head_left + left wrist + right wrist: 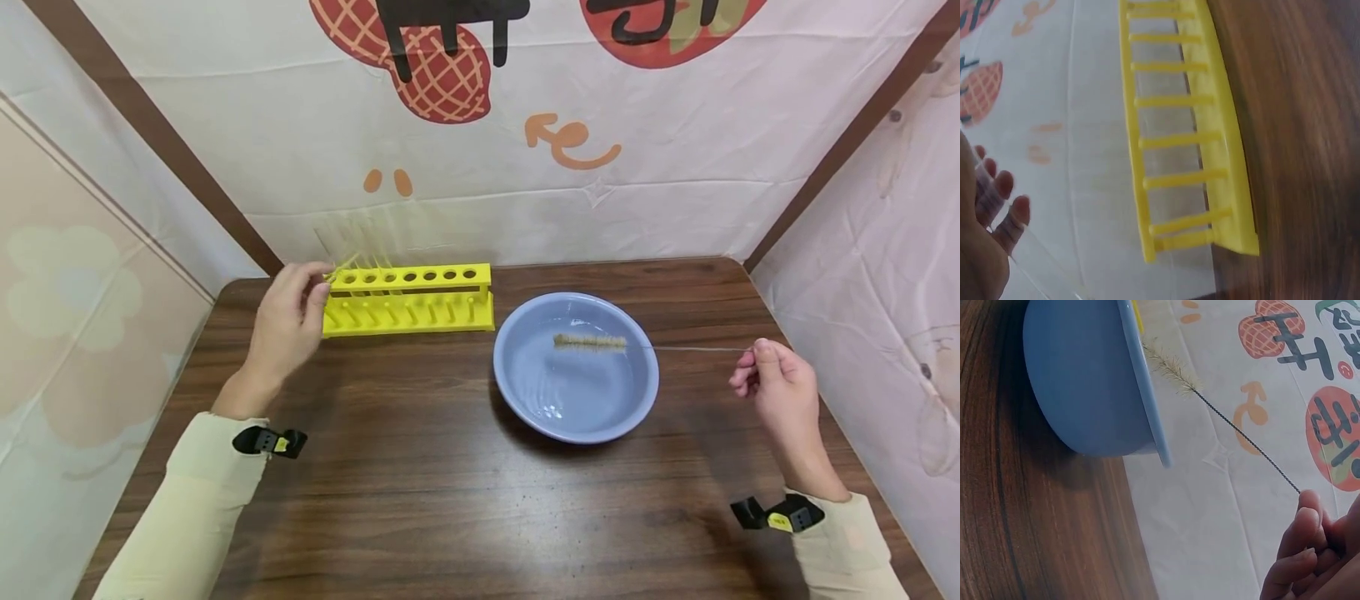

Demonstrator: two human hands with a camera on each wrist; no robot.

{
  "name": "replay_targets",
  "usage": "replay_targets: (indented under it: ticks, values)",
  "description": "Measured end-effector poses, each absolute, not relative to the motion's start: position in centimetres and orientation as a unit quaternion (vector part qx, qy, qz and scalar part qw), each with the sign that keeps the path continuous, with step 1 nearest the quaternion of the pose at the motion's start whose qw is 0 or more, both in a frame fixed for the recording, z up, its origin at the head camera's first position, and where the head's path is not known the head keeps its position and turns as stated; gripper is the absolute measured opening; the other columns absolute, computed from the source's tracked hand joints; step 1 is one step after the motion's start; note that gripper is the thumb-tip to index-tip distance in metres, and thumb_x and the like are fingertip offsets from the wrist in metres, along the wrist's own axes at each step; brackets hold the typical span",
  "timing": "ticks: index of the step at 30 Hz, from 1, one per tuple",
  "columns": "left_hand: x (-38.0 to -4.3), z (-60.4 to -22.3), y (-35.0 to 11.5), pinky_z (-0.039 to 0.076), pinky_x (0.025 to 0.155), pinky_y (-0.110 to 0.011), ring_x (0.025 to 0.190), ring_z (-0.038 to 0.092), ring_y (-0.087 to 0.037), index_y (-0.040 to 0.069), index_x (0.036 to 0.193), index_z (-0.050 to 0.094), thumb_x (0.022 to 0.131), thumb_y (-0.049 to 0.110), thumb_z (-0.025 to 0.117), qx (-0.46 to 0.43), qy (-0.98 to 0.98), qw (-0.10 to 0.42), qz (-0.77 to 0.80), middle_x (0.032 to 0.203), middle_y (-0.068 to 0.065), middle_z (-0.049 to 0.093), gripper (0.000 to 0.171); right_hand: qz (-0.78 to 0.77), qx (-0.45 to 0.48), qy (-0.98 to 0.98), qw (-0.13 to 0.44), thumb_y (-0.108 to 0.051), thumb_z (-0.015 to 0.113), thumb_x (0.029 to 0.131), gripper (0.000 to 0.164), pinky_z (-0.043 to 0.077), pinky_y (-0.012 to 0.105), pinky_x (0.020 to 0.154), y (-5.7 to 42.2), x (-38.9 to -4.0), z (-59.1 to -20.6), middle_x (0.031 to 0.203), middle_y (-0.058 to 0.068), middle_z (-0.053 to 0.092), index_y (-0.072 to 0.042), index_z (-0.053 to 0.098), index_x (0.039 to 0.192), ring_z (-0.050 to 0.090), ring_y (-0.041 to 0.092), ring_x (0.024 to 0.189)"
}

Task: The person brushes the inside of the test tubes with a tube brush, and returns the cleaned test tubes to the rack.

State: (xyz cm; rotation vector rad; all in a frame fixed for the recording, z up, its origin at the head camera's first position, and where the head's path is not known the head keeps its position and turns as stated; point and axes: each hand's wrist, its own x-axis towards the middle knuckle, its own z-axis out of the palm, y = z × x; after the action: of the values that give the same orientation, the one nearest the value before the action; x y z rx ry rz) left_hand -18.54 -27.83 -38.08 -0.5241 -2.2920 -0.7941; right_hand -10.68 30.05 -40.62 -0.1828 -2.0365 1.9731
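Note:
At the left end of the yellow test tube rack [450,323], my left hand [288,312] holds a clear test tube [1044,262] between thumb and fingers. The tube is slanted, and whether it touches the rack cannot be told. Several other clear tubes [375,246] stand in the rack's left holes, faint against the cloth. With thumb and fingertips, my right hand [783,396] pinches the twisted wire handle of a test tube brush [1175,372]. Its pale bristles lie level above the blue basin [651,375], which has some water in it.
A dark wooden table [450,508] carries the rack and the basin. Printed cloth [300,133] hangs behind the back edge, with more cloth at both sides. The basin stands right of the rack, between my hands.

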Motion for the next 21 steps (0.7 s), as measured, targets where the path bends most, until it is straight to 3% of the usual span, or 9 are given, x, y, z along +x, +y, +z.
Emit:
replay_targets:
  ticks: [5, 10, 14, 21]
  values:
    - [-17.2, -38.3, -25.9, 0.046, 0.074, -0.044, 0.084, 0.054, -0.028, -0.003, 0.122, 0.062, 0.101, 0.003, 0.058, -0.219, -0.904, 0.265, -0.253, 0.104, -0.017, 0.062, 0.022, 0.7, -0.069, -0.695, 0.147, -0.026, 0.05, 0.107, 0.037, 0.048, 0.017, 0.049, 30.2, -10.8, -40.3, 0.062, -0.002, 0.063, -0.004, 0.06, 0.079, 0.059, 0.007, 0.052]
    - [-16.8, -38.7, -23.8, 0.049, 0.075, -0.048, 0.083, 0.058, -0.028, -0.001, 0.121, 0.063, 0.101, 0.006, 0.06, -0.251, -0.918, 0.218, -0.217, 0.102, -0.014, 0.064, 0.021, 0.722, -0.077, -0.672, 0.144, -0.025, 0.049, 0.107, 0.037, 0.048, 0.018, 0.049, 30.1, -10.9, -40.1, 0.061, 0.0, 0.062, -0.004, 0.06, 0.078, 0.059, 0.008, 0.053]
    - [-17.0, -38.8, -22.2, 0.049, 0.075, -0.047, 0.082, 0.059, -0.028, 0.0, 0.118, 0.064, 0.102, 0.01, 0.06, -0.275, -0.92, 0.199, -0.198, 0.099, -0.012, 0.064, 0.019, 0.734, -0.081, -0.658, 0.146, -0.027, 0.05, 0.106, 0.038, 0.048, 0.018, 0.049, 30.1, -11.0, -40.0, 0.061, 0.001, 0.061, -0.004, 0.06, 0.077, 0.059, 0.008, 0.052]
    - [-17.1, -38.6, -19.4, 0.052, 0.084, -0.048, 0.095, 0.065, -0.031, 0.001, 0.118, 0.064, 0.103, 0.015, 0.06, -0.318, -0.914, 0.189, -0.165, 0.106, -0.013, 0.068, 0.022, 0.749, -0.076, -0.64, 0.151, -0.024, 0.049, 0.107, 0.038, 0.044, 0.018, 0.046, 29.8, -10.9, -39.9, 0.059, 0.0, 0.061, -0.005, 0.06, 0.076, 0.057, 0.007, 0.049]
